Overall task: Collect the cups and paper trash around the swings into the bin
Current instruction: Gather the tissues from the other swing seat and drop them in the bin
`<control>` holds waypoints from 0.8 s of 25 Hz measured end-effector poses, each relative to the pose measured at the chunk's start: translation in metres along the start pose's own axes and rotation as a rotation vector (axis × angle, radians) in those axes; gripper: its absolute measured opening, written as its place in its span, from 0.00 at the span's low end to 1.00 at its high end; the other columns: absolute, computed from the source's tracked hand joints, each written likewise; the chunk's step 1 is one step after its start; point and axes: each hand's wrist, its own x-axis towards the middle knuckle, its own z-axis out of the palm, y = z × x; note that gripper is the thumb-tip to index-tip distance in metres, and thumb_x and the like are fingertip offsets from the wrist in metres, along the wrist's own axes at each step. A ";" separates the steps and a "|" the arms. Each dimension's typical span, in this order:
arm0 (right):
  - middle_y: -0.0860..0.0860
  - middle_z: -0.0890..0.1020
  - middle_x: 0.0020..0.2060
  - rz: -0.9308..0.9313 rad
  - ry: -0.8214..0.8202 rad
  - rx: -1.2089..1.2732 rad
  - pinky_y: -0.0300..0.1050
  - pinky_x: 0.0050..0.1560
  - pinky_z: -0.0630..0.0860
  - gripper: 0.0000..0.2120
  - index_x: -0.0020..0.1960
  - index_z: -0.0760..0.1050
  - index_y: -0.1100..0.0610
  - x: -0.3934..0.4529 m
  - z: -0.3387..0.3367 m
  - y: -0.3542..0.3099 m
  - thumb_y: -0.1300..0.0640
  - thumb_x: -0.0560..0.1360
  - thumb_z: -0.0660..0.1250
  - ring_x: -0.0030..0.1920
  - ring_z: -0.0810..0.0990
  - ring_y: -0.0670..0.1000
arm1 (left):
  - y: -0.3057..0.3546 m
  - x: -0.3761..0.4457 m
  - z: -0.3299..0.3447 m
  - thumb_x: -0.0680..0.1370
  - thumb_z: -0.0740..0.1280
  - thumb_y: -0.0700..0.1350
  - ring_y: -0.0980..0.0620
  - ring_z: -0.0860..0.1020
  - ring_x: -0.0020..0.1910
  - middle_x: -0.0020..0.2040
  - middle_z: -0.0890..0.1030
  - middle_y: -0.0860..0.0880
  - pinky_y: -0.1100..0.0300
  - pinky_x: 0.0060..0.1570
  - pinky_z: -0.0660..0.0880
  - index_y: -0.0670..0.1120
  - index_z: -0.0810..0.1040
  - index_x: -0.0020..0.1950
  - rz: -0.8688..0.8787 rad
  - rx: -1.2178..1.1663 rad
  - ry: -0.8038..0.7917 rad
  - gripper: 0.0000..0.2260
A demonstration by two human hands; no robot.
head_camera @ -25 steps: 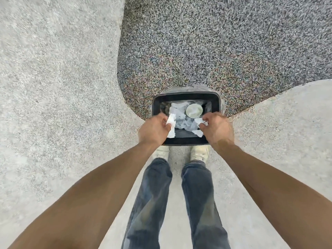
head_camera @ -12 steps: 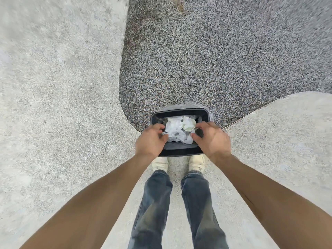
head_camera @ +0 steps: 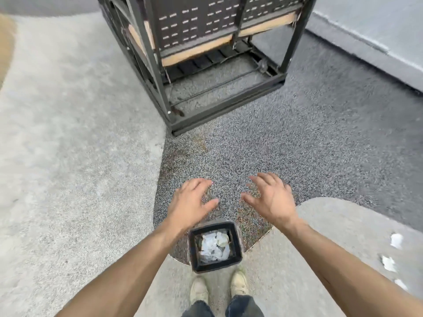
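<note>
A black square bin (head_camera: 238, 248) stands on the ground just in front of my shoes. Inside it lie crumpled white paper (head_camera: 211, 247) and a pale cup (head_camera: 222, 241). My left hand (head_camera: 191, 203) hovers above and beyond the bin, fingers spread, holding nothing. My right hand (head_camera: 271, 199) is raised beside it, fingers also spread and empty. Three white paper scraps lie on the light pavement at the right: one (head_camera: 396, 240), another (head_camera: 388, 263), and a third (head_camera: 401, 284).
A dark metal swing bench frame (head_camera: 217, 65) stands ahead on the speckled rubber ground (head_camera: 320, 145). Light concrete (head_camera: 68, 156) curves along the left and lower right. A grey raised kerb (head_camera: 377, 42) runs along the far right.
Both hands let go of the paper over the bin and rose with fingers spread. The view tilted up, so the swing frame and the scraps at the right came into sight.
</note>
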 end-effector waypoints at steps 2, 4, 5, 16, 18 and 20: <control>0.47 0.63 0.74 -0.021 0.098 -0.039 0.61 0.71 0.57 0.33 0.73 0.61 0.43 -0.006 -0.052 -0.010 0.29 0.71 0.57 0.75 0.56 0.51 | 0.021 -0.001 -0.048 0.75 0.61 0.65 0.55 0.59 0.74 0.76 0.60 0.55 0.46 0.74 0.55 0.59 0.59 0.76 0.065 0.024 0.054 0.30; 0.47 0.63 0.75 -0.035 0.198 -0.076 0.59 0.71 0.58 0.35 0.73 0.61 0.42 -0.016 -0.099 -0.016 0.27 0.71 0.55 0.76 0.55 0.52 | 0.041 -0.004 -0.092 0.74 0.59 0.69 0.54 0.53 0.77 0.78 0.55 0.57 0.44 0.75 0.50 0.61 0.55 0.76 0.135 0.046 0.112 0.33; 0.47 0.63 0.74 -0.038 0.248 -0.089 0.58 0.71 0.58 0.35 0.72 0.61 0.42 -0.021 -0.118 -0.017 0.26 0.70 0.54 0.76 0.55 0.52 | 0.050 -0.004 -0.109 0.73 0.59 0.70 0.53 0.50 0.77 0.78 0.53 0.57 0.43 0.75 0.48 0.62 0.54 0.76 0.169 0.061 0.138 0.34; 0.46 0.60 0.75 0.260 0.582 -0.132 0.58 0.72 0.58 0.39 0.73 0.57 0.38 -0.137 -0.236 0.058 0.22 0.67 0.47 0.77 0.52 0.53 | 0.200 0.015 -0.174 0.70 0.53 0.76 0.56 0.42 0.78 0.79 0.48 0.57 0.47 0.75 0.38 0.62 0.50 0.77 0.643 0.107 0.255 0.39; 0.46 0.61 0.75 0.362 0.618 -0.127 0.58 0.72 0.58 0.39 0.73 0.58 0.38 -0.174 -0.243 0.090 0.22 0.66 0.47 0.77 0.52 0.53 | 0.243 0.017 -0.159 0.70 0.53 0.76 0.56 0.43 0.78 0.79 0.50 0.57 0.48 0.75 0.38 0.61 0.52 0.77 0.739 0.079 0.244 0.39; 0.45 0.61 0.75 0.456 0.652 -0.117 0.57 0.72 0.58 0.39 0.73 0.59 0.38 -0.213 -0.247 0.124 0.22 0.66 0.46 0.76 0.53 0.53 | 0.287 0.016 -0.139 0.70 0.53 0.77 0.56 0.44 0.78 0.79 0.51 0.57 0.49 0.75 0.38 0.61 0.53 0.77 0.826 0.068 0.223 0.39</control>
